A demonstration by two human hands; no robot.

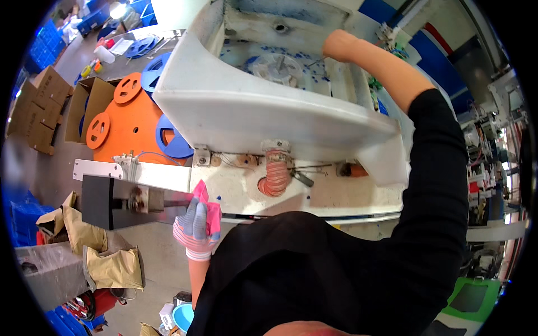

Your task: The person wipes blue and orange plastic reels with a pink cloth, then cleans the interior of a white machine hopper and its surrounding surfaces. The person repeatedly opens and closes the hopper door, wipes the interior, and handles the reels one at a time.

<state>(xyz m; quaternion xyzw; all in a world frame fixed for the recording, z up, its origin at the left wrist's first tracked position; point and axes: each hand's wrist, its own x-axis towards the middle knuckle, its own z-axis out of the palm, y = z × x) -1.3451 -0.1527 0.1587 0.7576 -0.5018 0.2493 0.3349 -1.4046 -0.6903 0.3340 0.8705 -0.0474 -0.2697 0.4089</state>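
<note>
My left hand (pixel 196 227), in a striped pink-and-grey glove, is closed around a bright pink cloth (pixel 213 217). Its fingers are at the end of a dark metal bar that runs to a black block-shaped part (pixel 97 201); whether they grip the bar too, I cannot tell. My bare right hand (pixel 339 46) is closed in a fist over the right side of a large white hopper (pixel 263 112). A thin dark line shows beside that fist, but what the fingers hold is hidden. Inside the hopper, small blue pieces are scattered around a clear round part (pixel 277 69).
Below the hopper, a ribbed pink hose (pixel 274 175) bends down to the white base, with a screwdriver (pixel 303 179) beside it. Orange and blue reels (pixel 128 88) lie on an orange board at left. Cardboard boxes (pixel 42 106) and brown paper sacks (pixel 115 267) stand on the floor.
</note>
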